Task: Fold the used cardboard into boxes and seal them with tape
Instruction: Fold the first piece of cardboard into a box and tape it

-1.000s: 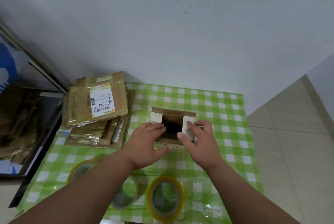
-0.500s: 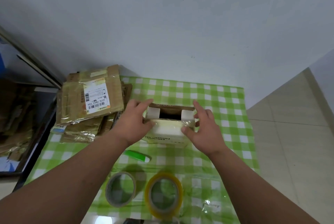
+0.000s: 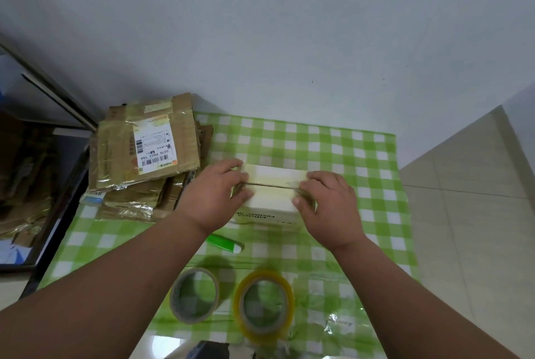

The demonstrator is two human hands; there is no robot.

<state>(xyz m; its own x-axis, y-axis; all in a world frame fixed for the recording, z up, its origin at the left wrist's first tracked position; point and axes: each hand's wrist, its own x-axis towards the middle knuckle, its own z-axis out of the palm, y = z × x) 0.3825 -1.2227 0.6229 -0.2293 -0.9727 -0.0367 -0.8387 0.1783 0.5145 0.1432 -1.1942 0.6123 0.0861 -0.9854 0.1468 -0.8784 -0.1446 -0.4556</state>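
Note:
A small white cardboard box [image 3: 272, 193] stands in the middle of the green checked table [image 3: 362, 156]. Its two top flaps lie folded down and meet in a thin seam. My left hand [image 3: 215, 195] grips the box's left end, thumb on the near flap and fingers over the far one. My right hand [image 3: 327, 202] grips the right end the same way. Two tape rolls lie near me: a clear greyish roll [image 3: 194, 295] and a yellow roll [image 3: 264, 305].
A pile of flattened used cardboard [image 3: 147, 153] with a shipping label lies at the table's left back corner. A green and white cutter [image 3: 225, 243] lies just in front of the box. A dark object [image 3: 208, 350] shows at the near edge. Tiled floor [image 3: 469, 214] is to the right.
The box's top was open with the end flaps showing. Both hands have brought the two long flaps down, and the top is now closed along a seam.

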